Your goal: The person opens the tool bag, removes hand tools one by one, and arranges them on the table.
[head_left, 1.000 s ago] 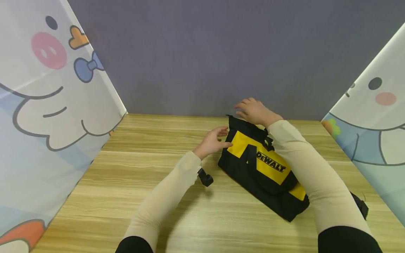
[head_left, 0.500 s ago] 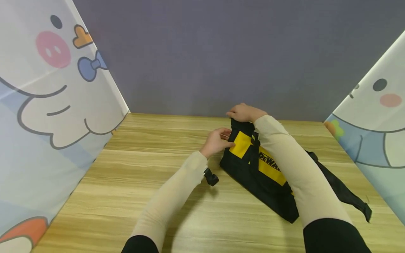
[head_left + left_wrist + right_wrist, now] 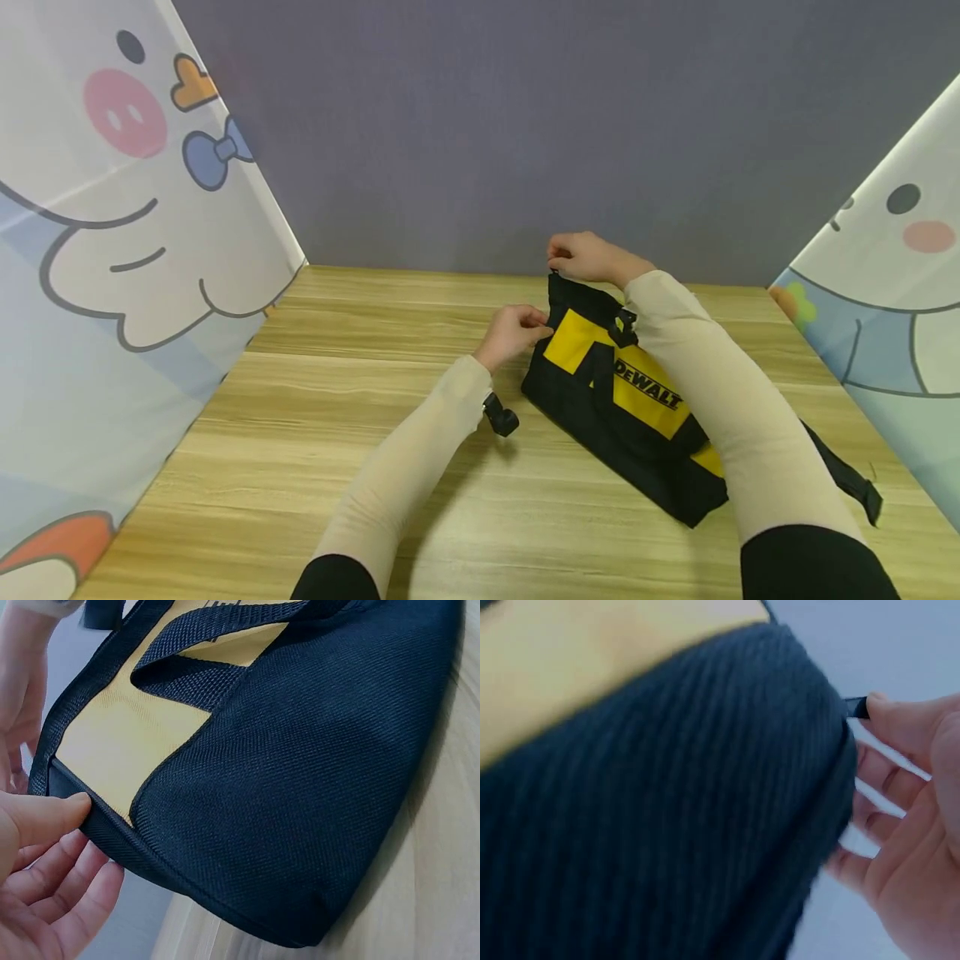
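Note:
A black and yellow DeWALT tool bag point(image 3: 637, 417) stands tilted on the wooden table, its long side facing me. At its left end my left hand point(image 3: 513, 335) pinches the seamed edge, the thumb on the front and the fingers behind, as the left wrist view shows close up. My right hand point(image 3: 588, 257) is above the far top corner. Its thumb and forefinger pinch a small black tab point(image 3: 857, 707) that sticks out from the end of the bag's top. The other fingers lie partly hidden behind the fabric. My right sleeve covers part of the bag's right end.
The black strap point(image 3: 843, 475) trails over the table point(image 3: 337, 417) at the right. A black band point(image 3: 500, 415) hangs at my left wrist. A grey panel point(image 3: 487, 133) rises behind the table, with printed cartoon panels on both sides.
My right hand has gone from hovering loosely above the bag to the far corner and now pinches the tab there. My left fingers have closed on the bag's edge.

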{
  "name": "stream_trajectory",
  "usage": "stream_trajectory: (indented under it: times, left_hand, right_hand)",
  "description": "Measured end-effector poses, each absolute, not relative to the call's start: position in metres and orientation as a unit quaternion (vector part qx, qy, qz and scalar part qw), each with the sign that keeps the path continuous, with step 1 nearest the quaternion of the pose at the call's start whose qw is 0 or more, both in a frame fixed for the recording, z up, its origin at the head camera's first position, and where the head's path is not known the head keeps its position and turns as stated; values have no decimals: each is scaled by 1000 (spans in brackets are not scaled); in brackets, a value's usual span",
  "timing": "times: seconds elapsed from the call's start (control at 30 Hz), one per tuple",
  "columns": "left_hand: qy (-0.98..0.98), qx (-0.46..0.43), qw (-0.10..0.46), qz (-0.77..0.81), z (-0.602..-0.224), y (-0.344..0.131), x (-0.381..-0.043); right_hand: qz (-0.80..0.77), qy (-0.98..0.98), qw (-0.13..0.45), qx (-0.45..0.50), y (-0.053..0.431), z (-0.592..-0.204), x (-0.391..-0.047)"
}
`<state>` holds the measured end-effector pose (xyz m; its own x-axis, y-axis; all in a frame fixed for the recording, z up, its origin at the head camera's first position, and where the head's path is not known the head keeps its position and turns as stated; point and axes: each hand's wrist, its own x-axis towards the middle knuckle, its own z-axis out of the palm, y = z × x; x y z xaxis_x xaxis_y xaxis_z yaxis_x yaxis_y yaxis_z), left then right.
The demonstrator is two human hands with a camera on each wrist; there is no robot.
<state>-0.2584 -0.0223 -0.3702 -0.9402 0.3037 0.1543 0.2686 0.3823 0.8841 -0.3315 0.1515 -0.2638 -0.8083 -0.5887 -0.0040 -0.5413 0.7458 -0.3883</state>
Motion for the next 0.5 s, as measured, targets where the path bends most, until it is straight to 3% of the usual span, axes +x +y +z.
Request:
stream_trajectory:
  times: [0.27, 0.5]
  left_hand:
    - [827, 167, 20, 537, -372, -22, -262]
    - [817, 153, 24, 556, -374, -21, -264]
  right_hand:
    - [-147, 909, -27, -389, 172, -263, -323]
    - [-149, 880, -70, -445, 185, -269, -321]
